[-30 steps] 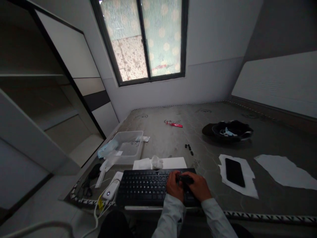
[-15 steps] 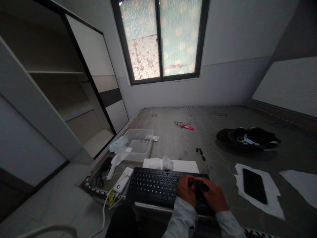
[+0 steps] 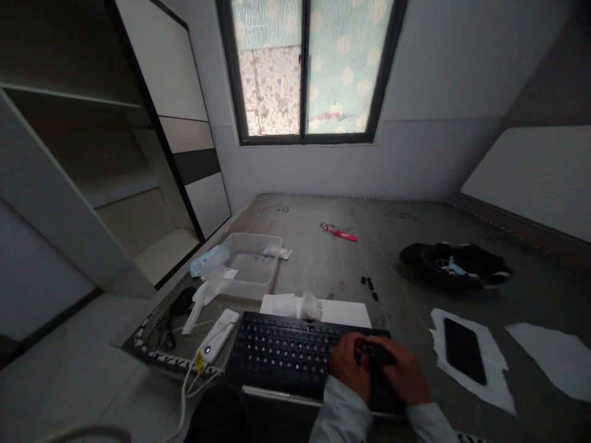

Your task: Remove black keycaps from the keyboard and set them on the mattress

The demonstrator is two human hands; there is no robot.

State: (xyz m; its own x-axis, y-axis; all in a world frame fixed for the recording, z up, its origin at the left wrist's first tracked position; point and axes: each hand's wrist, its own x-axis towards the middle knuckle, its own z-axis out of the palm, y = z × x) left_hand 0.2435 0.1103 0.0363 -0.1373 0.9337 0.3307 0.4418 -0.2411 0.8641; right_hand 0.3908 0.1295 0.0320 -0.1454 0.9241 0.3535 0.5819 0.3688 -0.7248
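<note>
Head view: your right hand [image 3: 407, 373] is closed around a small dark object [image 3: 382, 354], and your left hand [image 3: 349, 364] has its fingers bent against the near side of it; whether those fingers grip cannot be told. The black keyboard [image 3: 281, 352] lies beneath both hands and extends left of your left hand. Small black pieces [image 3: 375, 296] lie beyond your hands; a black phone [image 3: 465, 349] rests on torn white paper [image 3: 501, 394], right of your right hand
</note>
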